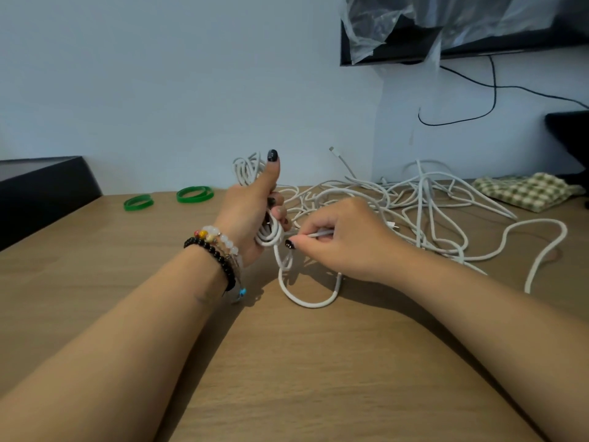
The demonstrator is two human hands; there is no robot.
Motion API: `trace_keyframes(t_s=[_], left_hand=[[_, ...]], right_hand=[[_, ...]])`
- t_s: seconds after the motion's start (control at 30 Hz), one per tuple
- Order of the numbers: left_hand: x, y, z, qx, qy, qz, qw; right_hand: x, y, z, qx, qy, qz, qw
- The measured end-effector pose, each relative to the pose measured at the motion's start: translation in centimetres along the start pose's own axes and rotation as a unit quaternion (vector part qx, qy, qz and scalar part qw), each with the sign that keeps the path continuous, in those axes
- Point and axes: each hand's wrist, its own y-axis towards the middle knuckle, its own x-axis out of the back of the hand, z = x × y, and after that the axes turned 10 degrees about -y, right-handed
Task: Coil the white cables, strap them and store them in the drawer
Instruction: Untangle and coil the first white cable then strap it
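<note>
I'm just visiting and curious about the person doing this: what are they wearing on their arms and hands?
Both forearms are bare, with no sleeves in view. The left hand has several beaded bracelets at the wrist: one of black beads, one of pale whitish beads and a few coloured beads. The right hand wears nothing. The nails on the fingers are painted dark.

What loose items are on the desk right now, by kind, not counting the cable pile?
Green bands: 2, lying flat at the back left of the wooden desk
Checked cloth: 1, back right
Coiled white cable: 1, gripped in the left hand, its tail pinched by the right hand
Total: 4
</note>
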Motion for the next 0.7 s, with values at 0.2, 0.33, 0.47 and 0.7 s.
trace_keyframes(t_s=[0.2, 0.33, 0.47, 0.7], left_hand=[[-0.53, -0.32, 0.63, -0.006, 0.122, -0.011, 0.992], [-0.53, -0.37, 0.82, -0.011, 0.139, -0.011, 0.990], [-0.48, -0.32, 0.99, -0.030, 0.159, -0.008, 0.987], [-0.65, -0.66, 0.95, -0.088, 0.275, 0.019, 0.957]], right_hand=[[0.60, 0.32, -0.34, -0.041, 0.093, -0.083, 0.991], [0.64, 0.20, -0.50, -0.032, 0.125, -0.020, 0.991], [0.87, 0.12, -0.65, -0.014, 0.164, 0.006, 0.986], [0.99, 0.28, -0.65, -0.008, 0.146, 0.005, 0.989]])
